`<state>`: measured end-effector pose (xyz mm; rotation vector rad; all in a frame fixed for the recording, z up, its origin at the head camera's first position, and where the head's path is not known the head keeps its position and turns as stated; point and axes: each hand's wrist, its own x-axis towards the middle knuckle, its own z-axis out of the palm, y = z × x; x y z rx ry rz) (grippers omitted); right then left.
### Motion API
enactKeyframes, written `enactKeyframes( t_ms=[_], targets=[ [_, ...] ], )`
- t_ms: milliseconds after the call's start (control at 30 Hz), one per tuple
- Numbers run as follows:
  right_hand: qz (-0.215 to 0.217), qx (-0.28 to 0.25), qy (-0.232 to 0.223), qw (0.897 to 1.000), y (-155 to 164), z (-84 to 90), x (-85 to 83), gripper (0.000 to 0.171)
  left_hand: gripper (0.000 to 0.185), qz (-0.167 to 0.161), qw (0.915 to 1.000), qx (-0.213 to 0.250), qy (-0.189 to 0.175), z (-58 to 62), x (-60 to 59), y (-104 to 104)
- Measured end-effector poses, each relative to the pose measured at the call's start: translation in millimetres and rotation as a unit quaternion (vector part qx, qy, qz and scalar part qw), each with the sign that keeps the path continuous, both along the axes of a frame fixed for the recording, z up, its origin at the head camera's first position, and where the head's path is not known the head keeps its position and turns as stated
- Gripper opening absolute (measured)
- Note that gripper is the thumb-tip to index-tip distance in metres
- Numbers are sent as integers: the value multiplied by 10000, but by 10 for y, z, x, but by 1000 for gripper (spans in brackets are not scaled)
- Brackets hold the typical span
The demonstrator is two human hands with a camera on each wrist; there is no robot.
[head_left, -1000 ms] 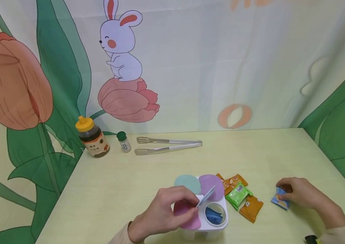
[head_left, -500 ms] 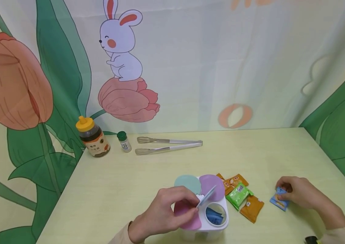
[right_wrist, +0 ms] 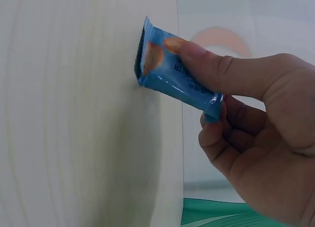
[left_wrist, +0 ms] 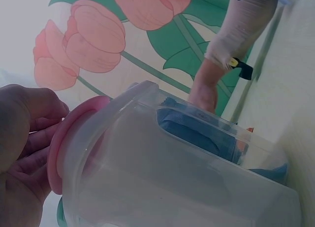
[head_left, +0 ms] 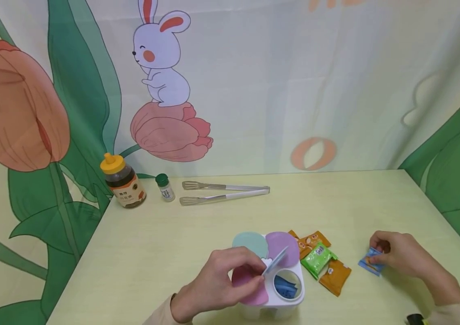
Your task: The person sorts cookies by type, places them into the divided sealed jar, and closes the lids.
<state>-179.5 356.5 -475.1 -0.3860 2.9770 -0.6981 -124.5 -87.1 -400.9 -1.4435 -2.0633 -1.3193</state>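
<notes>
My left hand (head_left: 230,277) pinches the raised pale-blue lid (head_left: 277,260) of a white storage box (head_left: 272,312) with several coloured lids. Under that lid, the round opening shows blue packets (head_left: 285,287) inside. In the left wrist view, the box's translucent wall (left_wrist: 162,182) shows blue wrappers through it, and a pink lid (left_wrist: 61,148) lies by my fingers. At the right, my right hand (head_left: 402,255) pinches a small blue snack packet (head_left: 369,264) between thumb and fingers. The right wrist view shows the packet (right_wrist: 170,72) tilted, close to the tabletop.
Right of the box lie orange snack packets (head_left: 335,276) and a green one (head_left: 318,260). Along the back stand a honey bottle (head_left: 126,187) and a green-capped shaker (head_left: 165,188), with metal tongs (head_left: 225,195) beside them. A black object (head_left: 414,319) is at the front right.
My right hand has shifted very slightly with the blue snack packet, a little to the left and away from me. My left hand stays on the raised lid.
</notes>
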Motion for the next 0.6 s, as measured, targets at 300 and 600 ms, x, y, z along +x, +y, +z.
enactKeyframes(
  t_ms=[300, 600],
  targets=[
    [142, -271, 770, 9966, -1, 19, -21, 29, 19, -6, 10000, -20, -64, -2, -5, 1],
    [379, -394, 1275, 9903, -8, 32, 16, 26, 19, -30, 10000, -18, -63, -2, -3, 2]
  ],
)
